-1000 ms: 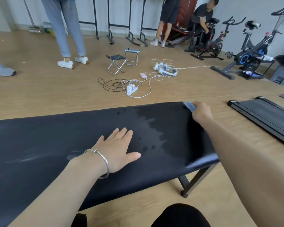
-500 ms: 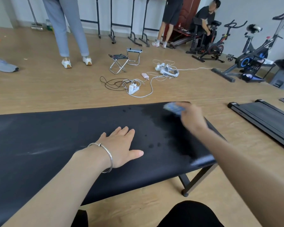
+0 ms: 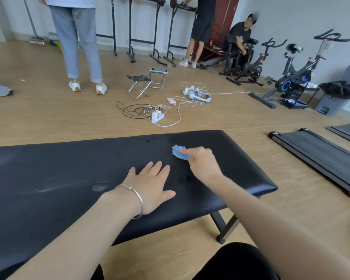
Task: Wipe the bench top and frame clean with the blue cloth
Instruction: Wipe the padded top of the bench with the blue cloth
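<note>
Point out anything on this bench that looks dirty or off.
The bench top carries pale dusty streaks and a greyish smudge left of the left hand, away from the blue cloth held by the right hand. Nothing looks damaged or askew.

A folding stool (image 3: 139, 82) stands beside tangled cables (image 3: 141, 111) (with a power strip (image 3: 157, 117)); exercise bikes (image 3: 291, 77) line the wall.
</note>
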